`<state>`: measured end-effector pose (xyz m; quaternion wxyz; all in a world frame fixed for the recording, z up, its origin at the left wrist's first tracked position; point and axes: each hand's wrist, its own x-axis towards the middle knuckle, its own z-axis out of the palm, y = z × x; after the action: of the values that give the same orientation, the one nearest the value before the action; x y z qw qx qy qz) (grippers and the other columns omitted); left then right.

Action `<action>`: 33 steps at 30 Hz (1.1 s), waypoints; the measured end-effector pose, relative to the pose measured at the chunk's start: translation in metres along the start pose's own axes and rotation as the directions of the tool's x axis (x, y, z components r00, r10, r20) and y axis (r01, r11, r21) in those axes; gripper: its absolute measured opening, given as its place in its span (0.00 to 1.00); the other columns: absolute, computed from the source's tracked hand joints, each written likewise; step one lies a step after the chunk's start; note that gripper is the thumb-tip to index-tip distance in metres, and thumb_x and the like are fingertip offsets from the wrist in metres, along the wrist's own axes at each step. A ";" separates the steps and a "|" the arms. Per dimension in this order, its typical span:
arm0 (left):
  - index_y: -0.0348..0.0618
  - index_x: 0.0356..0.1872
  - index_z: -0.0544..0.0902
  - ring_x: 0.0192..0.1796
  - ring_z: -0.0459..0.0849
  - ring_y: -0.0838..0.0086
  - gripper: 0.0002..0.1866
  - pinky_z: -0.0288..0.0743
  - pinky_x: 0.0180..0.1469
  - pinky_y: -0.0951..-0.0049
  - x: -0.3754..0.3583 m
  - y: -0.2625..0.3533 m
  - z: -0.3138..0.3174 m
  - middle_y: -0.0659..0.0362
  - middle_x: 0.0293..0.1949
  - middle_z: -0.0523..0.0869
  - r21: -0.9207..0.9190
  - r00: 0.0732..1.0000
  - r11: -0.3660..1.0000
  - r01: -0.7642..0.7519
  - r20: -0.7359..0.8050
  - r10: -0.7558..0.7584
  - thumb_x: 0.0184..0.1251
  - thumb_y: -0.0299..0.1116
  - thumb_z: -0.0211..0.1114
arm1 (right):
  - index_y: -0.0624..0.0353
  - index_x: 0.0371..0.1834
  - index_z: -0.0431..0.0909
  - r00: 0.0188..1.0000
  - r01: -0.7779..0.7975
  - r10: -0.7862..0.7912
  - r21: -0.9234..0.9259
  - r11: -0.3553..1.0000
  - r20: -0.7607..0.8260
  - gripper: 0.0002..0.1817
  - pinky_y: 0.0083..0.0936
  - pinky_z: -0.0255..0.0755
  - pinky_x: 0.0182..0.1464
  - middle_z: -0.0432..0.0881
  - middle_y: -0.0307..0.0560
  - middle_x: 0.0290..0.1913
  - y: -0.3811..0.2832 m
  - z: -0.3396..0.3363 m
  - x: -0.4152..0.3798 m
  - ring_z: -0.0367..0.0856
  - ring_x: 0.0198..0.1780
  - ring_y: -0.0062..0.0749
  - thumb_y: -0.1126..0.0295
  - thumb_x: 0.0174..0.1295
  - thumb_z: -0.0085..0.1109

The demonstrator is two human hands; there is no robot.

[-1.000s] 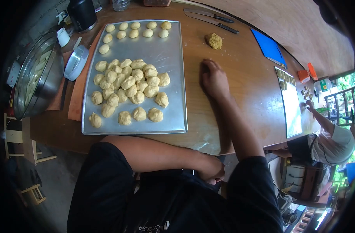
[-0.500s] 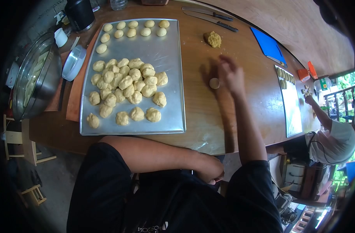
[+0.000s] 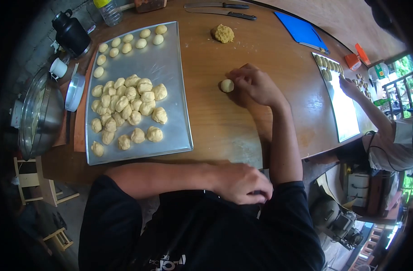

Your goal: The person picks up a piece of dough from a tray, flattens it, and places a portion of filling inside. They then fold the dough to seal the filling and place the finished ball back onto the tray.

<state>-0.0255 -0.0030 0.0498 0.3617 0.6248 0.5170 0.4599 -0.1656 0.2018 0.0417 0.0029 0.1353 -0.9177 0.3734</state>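
Observation:
My right hand (image 3: 259,86) is over the wooden table, its fingers bent and drawn together. A small pale dough ball (image 3: 227,86) sits on the table right at its fingertips. Whether anything is between these fingers I cannot tell. Across my body at the table's front edge lies my left forearm, and my left hand (image 3: 242,183) hangs there with loosely curled, parted fingers and nothing in them. To the left, a metal tray (image 3: 168,58) carries a heap of dough lumps (image 3: 121,104), with smoother round balls (image 3: 141,43) along its far end.
A crumbly yellowish lump (image 3: 224,34) rests farther back, near two knives (image 3: 236,15). At the left stand a steel bowl (image 3: 48,108) and a white cup (image 3: 58,67). On the right are a blue board (image 3: 301,29), another tray (image 3: 346,113) and a co-worker's hand (image 3: 349,88).
My left hand has risen from below the table edge, its fingers loosening. My right hand has lowered toward the dough ball, fingers bending. The view has shifted; the co-worker's hand has moved to their tray.

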 end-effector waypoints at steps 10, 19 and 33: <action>0.39 0.58 0.89 0.44 0.89 0.78 0.13 0.84 0.51 0.74 -0.064 0.014 -0.111 0.58 0.47 0.95 0.034 0.502 0.892 0.451 -0.836 -0.222 0.80 0.31 0.70 | 0.62 0.52 0.83 0.970 -0.048 0.053 -0.027 0.998 0.236 0.16 0.40 0.84 0.58 0.90 0.54 0.49 -0.039 0.004 -0.009 0.90 0.54 0.52 0.63 0.69 0.74; 0.36 0.78 0.75 0.64 0.90 0.65 0.31 0.87 0.68 0.62 -0.084 0.011 -0.126 0.50 0.64 0.88 -0.523 0.566 0.852 0.008 -0.700 -0.435 0.82 0.41 0.71 | 0.60 0.56 0.84 0.919 0.383 -0.313 0.356 0.852 -0.238 0.21 0.31 0.81 0.58 0.90 0.45 0.53 -0.074 0.001 -0.023 0.87 0.54 0.34 0.81 0.60 0.78; 0.37 0.69 0.82 0.60 0.91 0.69 0.20 0.90 0.64 0.63 -0.083 -0.005 -0.122 0.54 0.61 0.89 -0.580 0.510 0.777 -0.245 -0.759 -0.405 0.84 0.36 0.68 | 0.59 0.61 0.86 0.903 0.405 -0.310 0.347 0.846 -0.298 0.23 0.29 0.84 0.52 0.90 0.45 0.53 -0.075 0.015 -0.019 0.89 0.53 0.32 0.79 0.61 0.80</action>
<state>-0.1467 -0.0862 0.0674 0.2653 0.1305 0.4731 0.8299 -0.1271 0.1442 0.0803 0.1517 0.2584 -0.7729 0.5594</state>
